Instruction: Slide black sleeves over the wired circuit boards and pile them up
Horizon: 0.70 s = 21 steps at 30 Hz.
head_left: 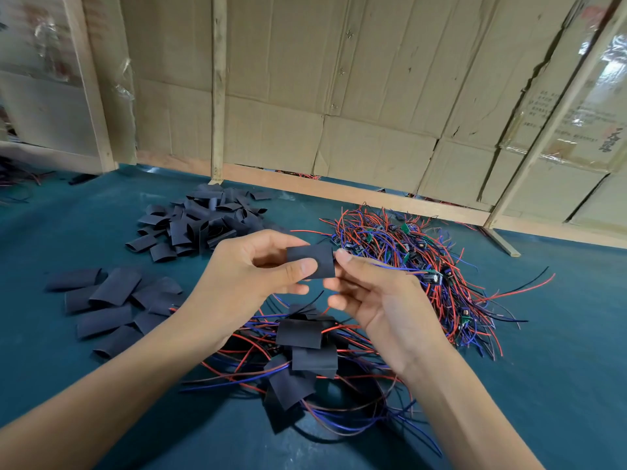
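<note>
- Finished pile (307, 354) at near bench edge.
- Left hand (247, 276) pinches sleeve (312, 261); right hand (373, 300) pinches wires at its mouth.
- Step: sleeving; next, push board fully in.

A flat black sleeve (311, 261) is held level above the surface, pinched at its left end, blue wires trailing from its right end. Loose empty sleeves (200, 220) lie heaped at the far left, with a flatter group (112, 307) nearer. Bare boards with red, blue and black wires (420, 262) tangle on the right. Sleeved boards (305, 351) are piled in the near centre.
</note>
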### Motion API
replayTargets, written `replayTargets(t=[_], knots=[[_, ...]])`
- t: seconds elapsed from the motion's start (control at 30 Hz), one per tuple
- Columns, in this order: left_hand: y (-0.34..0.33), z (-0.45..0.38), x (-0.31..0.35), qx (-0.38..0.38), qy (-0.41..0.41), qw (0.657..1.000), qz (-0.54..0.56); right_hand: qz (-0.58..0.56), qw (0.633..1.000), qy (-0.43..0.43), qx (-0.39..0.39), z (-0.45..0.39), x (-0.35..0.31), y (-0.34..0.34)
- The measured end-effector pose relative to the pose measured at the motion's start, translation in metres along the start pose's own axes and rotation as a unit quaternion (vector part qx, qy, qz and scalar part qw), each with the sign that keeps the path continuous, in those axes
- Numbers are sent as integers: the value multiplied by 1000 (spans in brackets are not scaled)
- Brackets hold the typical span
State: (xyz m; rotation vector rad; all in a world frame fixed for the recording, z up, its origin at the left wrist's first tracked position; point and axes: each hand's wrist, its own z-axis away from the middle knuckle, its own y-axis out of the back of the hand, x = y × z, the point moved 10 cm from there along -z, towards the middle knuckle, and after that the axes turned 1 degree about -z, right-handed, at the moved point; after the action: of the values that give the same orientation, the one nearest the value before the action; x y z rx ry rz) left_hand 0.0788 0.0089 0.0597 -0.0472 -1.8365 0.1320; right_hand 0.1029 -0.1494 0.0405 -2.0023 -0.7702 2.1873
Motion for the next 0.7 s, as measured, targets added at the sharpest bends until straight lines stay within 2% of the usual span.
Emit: replayTargets(t=[0.1, 0.33, 0.7], knots=[[3, -1, -5, 11, 14, 1000, 21, 8, 999, 40, -9, 0, -7, -2], [7, -3, -13, 8, 48, 996, 69, 41, 982, 183, 24, 6, -33, 4], [7, -4, -11, 14, 37, 998, 45, 135, 950, 277, 49, 17, -50, 5]])
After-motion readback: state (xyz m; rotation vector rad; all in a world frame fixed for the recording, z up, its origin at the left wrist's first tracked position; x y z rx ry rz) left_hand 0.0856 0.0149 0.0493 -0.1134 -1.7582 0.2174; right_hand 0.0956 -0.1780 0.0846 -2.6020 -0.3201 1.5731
